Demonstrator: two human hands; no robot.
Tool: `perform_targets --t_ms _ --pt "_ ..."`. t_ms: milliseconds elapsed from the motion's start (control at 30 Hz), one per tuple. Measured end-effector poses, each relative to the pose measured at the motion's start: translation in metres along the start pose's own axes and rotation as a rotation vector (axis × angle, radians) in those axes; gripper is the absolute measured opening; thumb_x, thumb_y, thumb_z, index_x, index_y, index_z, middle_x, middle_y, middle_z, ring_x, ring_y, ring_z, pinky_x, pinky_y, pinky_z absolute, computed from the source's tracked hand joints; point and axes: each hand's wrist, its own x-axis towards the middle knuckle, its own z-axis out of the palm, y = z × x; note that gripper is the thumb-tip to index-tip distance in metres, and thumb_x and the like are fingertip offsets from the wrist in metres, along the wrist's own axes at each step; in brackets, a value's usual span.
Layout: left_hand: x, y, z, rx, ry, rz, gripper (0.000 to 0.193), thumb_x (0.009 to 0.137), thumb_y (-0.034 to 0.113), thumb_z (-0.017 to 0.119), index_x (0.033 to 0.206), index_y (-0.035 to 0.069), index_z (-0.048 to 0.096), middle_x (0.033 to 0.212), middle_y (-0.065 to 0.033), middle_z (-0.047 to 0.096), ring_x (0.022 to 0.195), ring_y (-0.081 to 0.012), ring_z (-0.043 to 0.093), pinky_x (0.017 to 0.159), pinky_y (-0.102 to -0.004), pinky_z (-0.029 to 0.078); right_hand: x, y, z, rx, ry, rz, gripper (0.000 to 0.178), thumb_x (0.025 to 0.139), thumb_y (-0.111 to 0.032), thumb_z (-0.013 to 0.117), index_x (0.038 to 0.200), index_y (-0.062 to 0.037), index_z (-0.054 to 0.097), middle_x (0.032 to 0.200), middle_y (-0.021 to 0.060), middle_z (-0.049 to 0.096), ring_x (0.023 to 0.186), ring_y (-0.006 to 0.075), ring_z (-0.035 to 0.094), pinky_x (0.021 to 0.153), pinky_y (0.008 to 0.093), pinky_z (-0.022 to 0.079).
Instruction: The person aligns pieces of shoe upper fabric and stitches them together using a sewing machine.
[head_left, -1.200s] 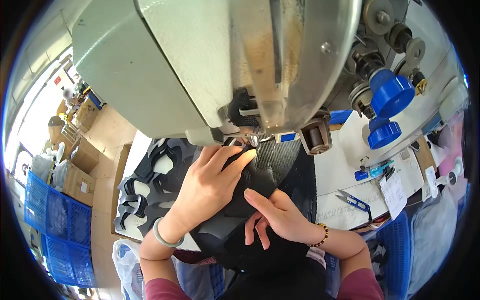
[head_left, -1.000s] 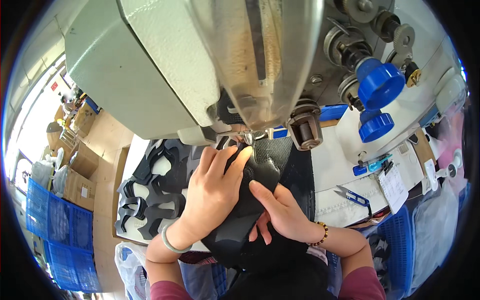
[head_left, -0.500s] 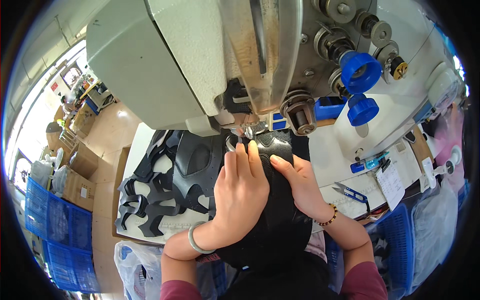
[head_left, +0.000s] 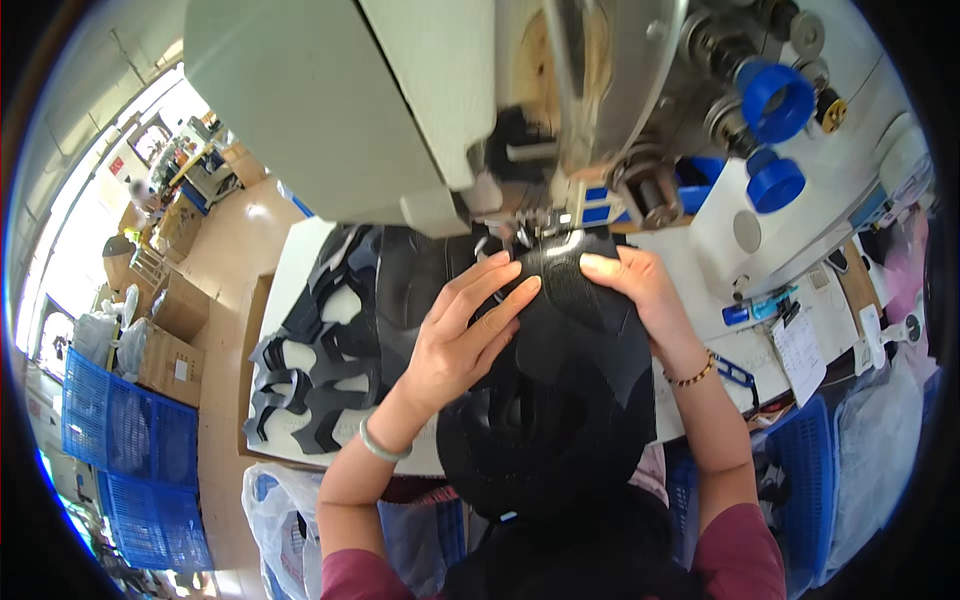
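black, partly glossy, sheet-like workpiece (head_left: 575,345) lies under both touching hands, long axis running from the pale grey-green metal sewing machine (head_left: 300,110) toward the wearer, left hand (head_left: 468,335) unclenched, right hand (head_left: 645,290) thumb-on-top, its grip unclear.

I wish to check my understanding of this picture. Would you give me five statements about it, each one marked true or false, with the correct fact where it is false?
1. Both the left hand and the right hand touch the black workpiece. True.
2. The beaded bracelet is on the left wrist. False: it is on the right wrist; the left one wears a plain pale bangle.
3. Dark cut pieces lie on the white tabletop to the left of the left hand. True.
4. The plastic crates at the far left are red. False: they are blue.
5. The sewing machine has blue knobs. True.
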Motion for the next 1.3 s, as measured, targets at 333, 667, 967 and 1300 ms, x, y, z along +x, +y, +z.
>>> perform_targets --t_ms 333,667,967,1300 --pt "-0.011 -0.015 0.009 0.087 0.183 0.404 0.034 0.064 -0.004 0.072 0.097 0.000 0.070 0.100 -0.0069 0.061 0.093 -0.0241 0.064 0.080 -0.0288 0.057 -0.019 -0.015 -0.033 -0.204 -0.117 0.160 0.035 0.095 -0.034 0.054 0.071 -0.0107 0.042 0.051 -0.0027 0.047 0.030 0.0088 0.049 0.026 0.0162 0.023" --pt "-0.008 -0.008 0.002 0.089 0.145 0.433 0.026 0.062 -0.004 0.075 0.088 -0.003 0.071 0.095 -0.0079 0.062 0.090 -0.0243 0.065 0.080 -0.0284 0.059 -0.018 -0.022 -0.025 -0.133 -0.125 0.250 0.035 0.089 -0.020 0.064 0.064 -0.0115 0.042 0.047 -0.0033 0.047 0.032 0.0067 0.049 0.028 0.0177 0.027" --pt "-0.005 -0.006 0.001 0.123 0.148 0.446 0.024 0.065 -0.004 0.075 0.088 -0.002 0.071 0.093 -0.0072 0.064 0.089 -0.0215 0.065 0.080 -0.0265 0.059 -0.014 -0.030 -0.021 -0.142 -0.119 0.147 0.038 0.085 -0.015 0.067 0.058 -0.0127 0.040 0.045 -0.0052 0.043 0.030 0.0050 0.045 0.028 0.0162 0.025" --pt "0.006 -0.009 0.009 0.147 0.173 0.382 0.026 0.065 -0.001 0.073 0.091 0.000 0.071 0.093 -0.0064 0.065 0.087 -0.0206 0.065 0.078 -0.0285 0.058 0.010 -0.009 -0.035 0.171 -0.011 0.010 0.021 0.077 0.005 0.065 0.097 0.0020 0.058 0.081 0.0063 0.064 0.062 0.0092 0.062 0.053 0.0189 0.051"
